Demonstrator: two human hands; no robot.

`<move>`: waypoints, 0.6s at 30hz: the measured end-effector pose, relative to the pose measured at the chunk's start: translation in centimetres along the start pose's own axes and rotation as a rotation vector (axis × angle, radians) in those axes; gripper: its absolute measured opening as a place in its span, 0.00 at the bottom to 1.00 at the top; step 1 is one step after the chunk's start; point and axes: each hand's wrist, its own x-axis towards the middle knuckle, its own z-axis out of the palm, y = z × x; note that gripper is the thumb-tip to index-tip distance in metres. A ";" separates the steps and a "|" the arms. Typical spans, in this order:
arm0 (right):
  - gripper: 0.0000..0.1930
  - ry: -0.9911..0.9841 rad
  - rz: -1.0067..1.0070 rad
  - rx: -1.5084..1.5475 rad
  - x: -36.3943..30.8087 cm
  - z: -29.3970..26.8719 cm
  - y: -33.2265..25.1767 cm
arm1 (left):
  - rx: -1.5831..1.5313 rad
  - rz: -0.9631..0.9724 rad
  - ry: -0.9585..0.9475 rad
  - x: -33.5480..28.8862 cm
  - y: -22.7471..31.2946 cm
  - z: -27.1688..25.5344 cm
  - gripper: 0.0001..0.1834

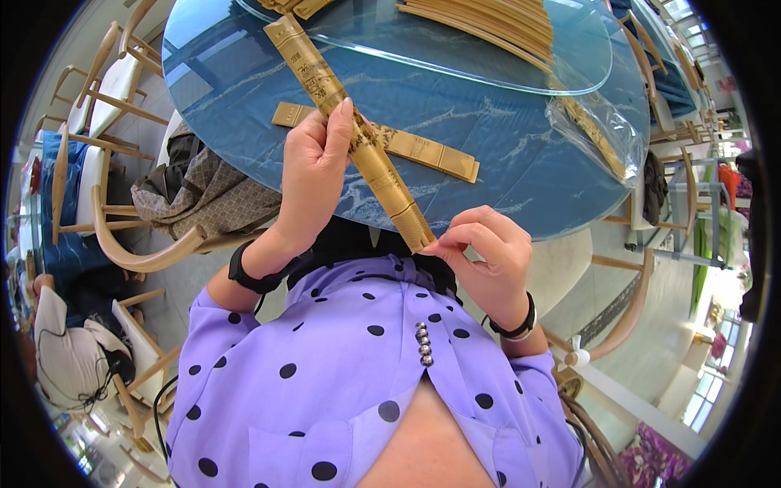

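A long, narrow gold packet (384, 180) with dark printing slants across the view above the near edge of the table. My left hand (316, 163) is closed around its middle, the thumb lying on top. At the lower end, the fingertips of my right hand (492, 252) pinch the packet's tip. Whether anything is inside the packet cannot be seen. Beneath it, a similar gold packet (431, 153) lies on the blue marbled table (521, 167), partly hidden by the held packet and my left hand.
A stack of gold strips (488, 28) lies at the far side on a raised glass disc (590, 69). Right of it rests a clear plastic bag (598, 134) with gold pieces inside. Wooden chairs stand on both sides; patterned brown fabric (207, 187) lies by the left one (154, 256).
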 end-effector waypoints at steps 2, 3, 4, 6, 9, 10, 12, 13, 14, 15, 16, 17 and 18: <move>0.12 -0.017 0.025 0.006 -0.3 0.6 -0.2 | 0.019 0.030 -0.028 0.2 0.0 0.2 0.20; 0.11 -0.017 -0.010 0.001 -0.3 0.7 -0.4 | 0.052 0.033 -0.031 0.3 -0.1 0.2 0.20; 0.11 -0.024 -0.017 -0.003 -0.2 0.8 -0.6 | 0.085 0.036 -0.034 0.4 -0.3 0.2 0.21; 0.11 -0.037 -0.030 -0.015 0.1 1.0 -0.8 | 0.157 0.034 -0.034 0.4 -0.3 0.2 0.22; 0.13 -0.088 -0.018 -0.074 0.1 1.2 -0.9 | 0.284 0.058 -0.031 -0.1 0.5 0.9 0.23; 0.13 -0.088 -0.052 -0.099 0.3 1.4 -0.9 | 0.291 0.125 -0.041 -0.1 0.2 1.0 0.21; 0.14 -0.082 -0.118 -0.154 0.2 1.9 -1.0 | 0.284 0.151 -0.042 -0.2 0.0 1.7 0.20; 0.13 -0.064 -0.143 -0.149 0.2 2.0 -1.2 | 0.317 0.137 -0.052 0.0 0.3 1.7 0.21; 0.12 -0.068 -0.179 -0.153 0.4 1.9 -1.5 | 0.299 0.127 -0.057 0.2 0.5 1.6 0.21; 0.11 -0.062 -0.230 -0.165 0.5 1.8 -1.5 | 0.283 0.122 -0.061 0.6 0.5 1.5 0.21; 0.10 -0.055 -0.279 -0.178 0.7 1.8 -1.5 | 0.265 0.118 -0.068 1.0 0.5 1.4 0.21; 0.10 -0.070 -0.299 -0.186 0.9 1.6 -1.7 | 0.275 0.118 -0.079 1.3 0.4 1.4 0.22; 0.11 -0.088 -0.305 -0.193 1.3 1.4 -1.9 | 0.299 0.094 -0.100 1.3 1.3 1.3 0.23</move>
